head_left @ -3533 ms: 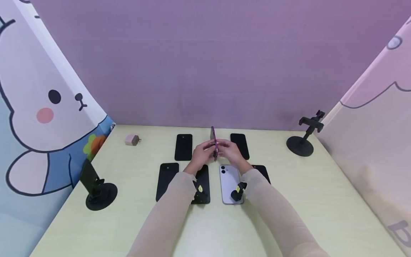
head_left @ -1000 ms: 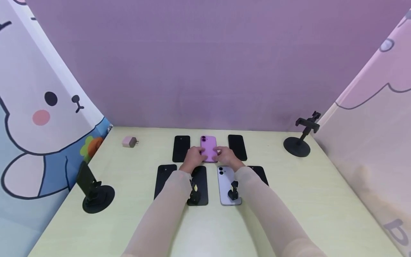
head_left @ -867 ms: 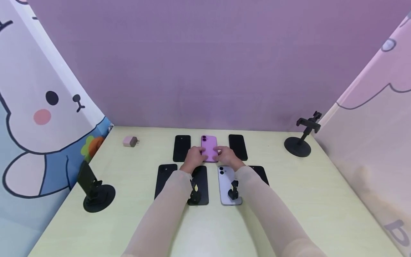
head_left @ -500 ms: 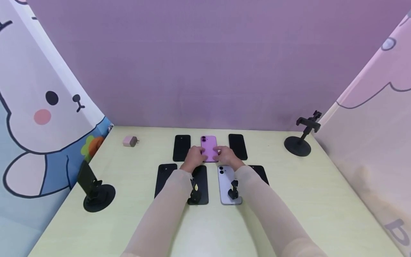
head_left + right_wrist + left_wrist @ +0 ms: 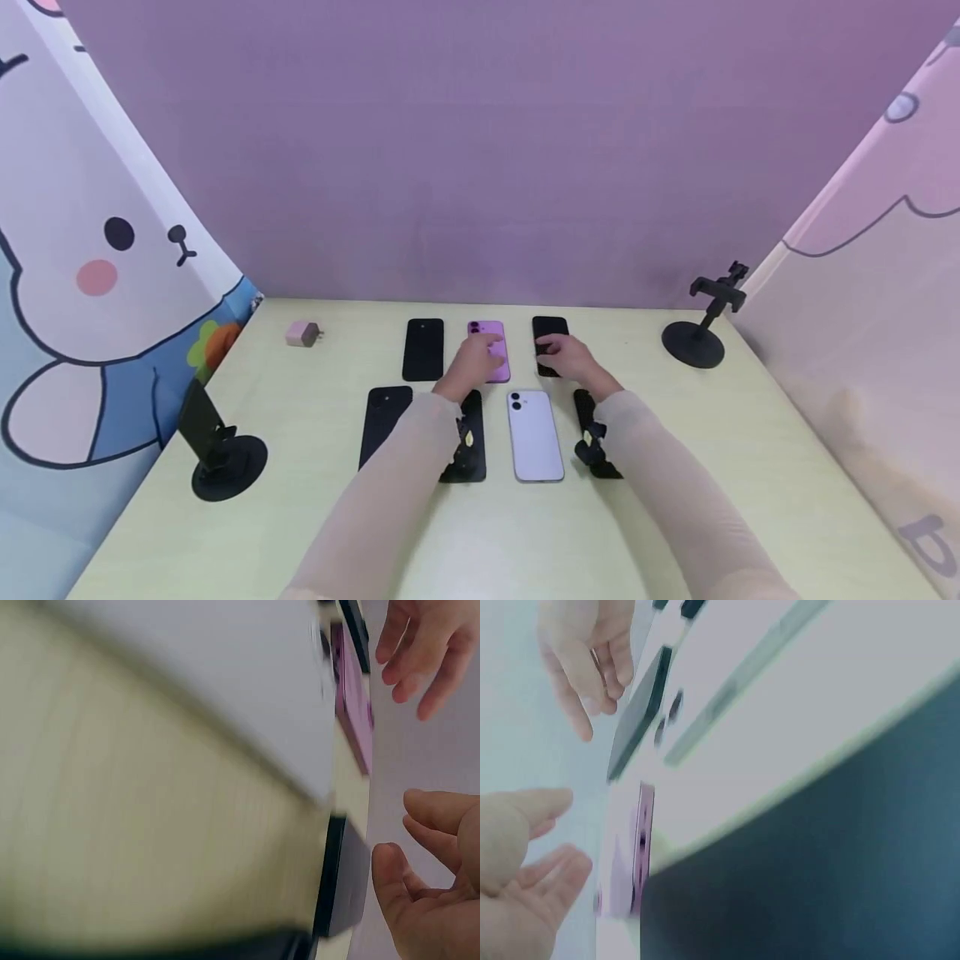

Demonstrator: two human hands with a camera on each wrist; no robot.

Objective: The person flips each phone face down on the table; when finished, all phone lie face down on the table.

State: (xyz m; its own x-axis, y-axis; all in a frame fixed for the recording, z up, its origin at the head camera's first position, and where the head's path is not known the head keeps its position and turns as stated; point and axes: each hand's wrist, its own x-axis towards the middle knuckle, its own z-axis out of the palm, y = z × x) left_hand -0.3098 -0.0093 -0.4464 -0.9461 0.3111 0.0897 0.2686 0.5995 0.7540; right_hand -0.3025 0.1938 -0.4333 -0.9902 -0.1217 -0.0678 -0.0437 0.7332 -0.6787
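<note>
A pink phone (image 5: pixel 497 327) lies flat, camera side up, in the middle of the back row. My left hand (image 5: pixel 472 362) hovers over its right part, fingers relaxed and holding nothing; the left wrist view shows a gap between that hand (image 5: pixel 525 877) and the phone (image 5: pixel 619 874). My right hand (image 5: pixel 570 357) is above the black phone (image 5: pixel 550 324) at the right of that row. In the right wrist view its thumb and fingers (image 5: pixel 439 817) are apart, with nothing between them, close over the dark phone (image 5: pixel 349 877).
Another black phone (image 5: pixel 423 350) is at the back row's left. In front lie a lavender phone (image 5: pixel 535 437) and several black ones, partly under my sleeves. A charger plug (image 5: pixel 303 333) and a dark stand (image 5: pixel 228 467) are at left, a phone stand (image 5: pixel 693 343) at right.
The pink phone, held on edge between both hands, was laid flat. Both hands have since let go; the left shifted slightly right over it, the right moved rightward over the black phone.
</note>
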